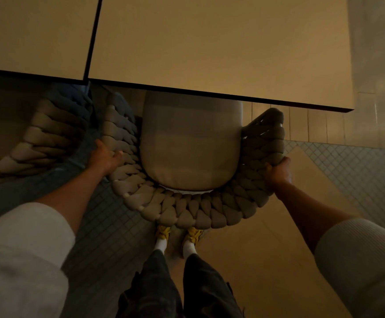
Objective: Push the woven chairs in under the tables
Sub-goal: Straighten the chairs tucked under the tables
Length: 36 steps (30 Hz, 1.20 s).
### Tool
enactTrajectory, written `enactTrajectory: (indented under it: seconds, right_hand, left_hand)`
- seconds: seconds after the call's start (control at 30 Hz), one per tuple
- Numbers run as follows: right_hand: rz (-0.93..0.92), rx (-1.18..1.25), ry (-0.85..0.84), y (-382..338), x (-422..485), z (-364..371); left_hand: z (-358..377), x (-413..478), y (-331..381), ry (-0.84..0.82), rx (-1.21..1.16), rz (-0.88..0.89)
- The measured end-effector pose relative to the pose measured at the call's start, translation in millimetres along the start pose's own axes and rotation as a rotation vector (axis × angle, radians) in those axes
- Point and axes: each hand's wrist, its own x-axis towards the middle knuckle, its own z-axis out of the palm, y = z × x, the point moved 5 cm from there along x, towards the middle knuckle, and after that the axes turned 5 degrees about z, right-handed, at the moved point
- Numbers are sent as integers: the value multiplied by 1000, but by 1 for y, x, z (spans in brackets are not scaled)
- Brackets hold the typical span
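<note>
Both L hand (pixel 107 157) & R hand (pixel 277 171) grip woven chair (pixel 186 214): chunky beige braided backrest.

Left hand (pixel 106 157), right hand (pixel 278 171), seemingly curled

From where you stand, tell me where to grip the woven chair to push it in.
Grip the woven chair by its braided back rim, one side each, from behind, as the left hand and right hand do. The rim curves round the seat cushion and the open front faces the table, so paired pushes should drive it straight.
</note>
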Motion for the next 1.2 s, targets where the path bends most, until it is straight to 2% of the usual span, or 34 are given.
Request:
enactTrajectory:
  seconds: [0.27,0.57,0.8,1.07,1.2]
  right_hand:
    - [-2,-36,-60,2,-3,-3]
    - [-123,-292,-78,4,-33,-25]
    - [-370,-537,31,-13,-77,-24]
    - [-494,-711,-238,-21,-113,20]
    - [-568,-689,-287,-43,-161,40]
  left_hand:
    - [1,-4,-6,-24,-37,-2]
    - [-11,-42,-13,3,4,10]
    - [-17,-82,-14,-6,43,21]
    - [-7,-125,-50,-114,-46,37]
    - [-9,-140,-77,-122,-101,18]
